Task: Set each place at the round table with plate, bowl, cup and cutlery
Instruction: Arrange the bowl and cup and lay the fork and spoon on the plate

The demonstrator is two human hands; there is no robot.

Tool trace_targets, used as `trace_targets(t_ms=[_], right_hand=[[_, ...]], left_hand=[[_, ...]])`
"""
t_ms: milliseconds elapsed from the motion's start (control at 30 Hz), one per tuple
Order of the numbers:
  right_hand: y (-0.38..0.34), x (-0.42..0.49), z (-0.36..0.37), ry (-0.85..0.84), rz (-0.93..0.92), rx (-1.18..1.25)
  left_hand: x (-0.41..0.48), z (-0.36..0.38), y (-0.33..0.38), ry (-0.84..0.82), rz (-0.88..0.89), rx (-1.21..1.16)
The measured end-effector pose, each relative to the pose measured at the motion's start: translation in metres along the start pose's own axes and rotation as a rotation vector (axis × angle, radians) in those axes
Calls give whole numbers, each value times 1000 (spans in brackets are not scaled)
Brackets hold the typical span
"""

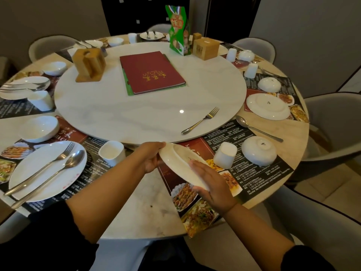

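A white plate [180, 162] is tilted on edge, underside showing, above the menu placemat [252, 178] at the near right place. My left hand [152, 157] grips its far rim and my right hand [209, 182] holds its near rim. Beside it stand an upside-down cup [225, 155] and an upside-down bowl [259, 150]. A spoon [256, 128] lies on the table past them, and a fork [201, 120] lies on the turntable [117, 114]. The near left place has a plate [39, 178] with fork and spoon, a bowl [40, 128] and a cup [111, 150].
On the turntable sit a red menu book [151, 72], wooden holders [88, 64], a wooden box [206, 48] and a green packet [178, 30]. Other places around the table hold plates, bowls and cups. Grey chairs [332, 124] ring the table.
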State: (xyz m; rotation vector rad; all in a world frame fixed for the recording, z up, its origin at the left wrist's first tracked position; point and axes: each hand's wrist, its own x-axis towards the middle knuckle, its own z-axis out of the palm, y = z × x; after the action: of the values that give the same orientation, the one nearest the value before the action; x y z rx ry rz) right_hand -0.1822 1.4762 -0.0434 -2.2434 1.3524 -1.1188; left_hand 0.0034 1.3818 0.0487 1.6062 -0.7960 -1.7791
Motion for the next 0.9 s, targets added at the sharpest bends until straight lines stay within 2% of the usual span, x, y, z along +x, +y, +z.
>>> trace_targets(t_ms=[67,133,233,300,367,500,633,900], right_hand=[[-7,8,-7,94,14,71],[-16,15,-15,190,101,182],[-27,22,-24,323,339,379],[-30,22,-24,403,555,541],[-28,17,-20,438,693,561],[-5,0,-6,258,797,233],[12,-6,-3,81,854,2],[23,-3,-9,-325,764,-550]], left_hand=[[-7,5,0,44,41,54],[-5,8,-8,102,147,250],[-2,9,-28,-42,332,337],[5,5,-40,-44,338,382],[11,-2,-47,9,299,435],[12,-15,-53,4,308,543],[11,-18,-51,0,320,610],[23,-24,-53,-8,232,726]])
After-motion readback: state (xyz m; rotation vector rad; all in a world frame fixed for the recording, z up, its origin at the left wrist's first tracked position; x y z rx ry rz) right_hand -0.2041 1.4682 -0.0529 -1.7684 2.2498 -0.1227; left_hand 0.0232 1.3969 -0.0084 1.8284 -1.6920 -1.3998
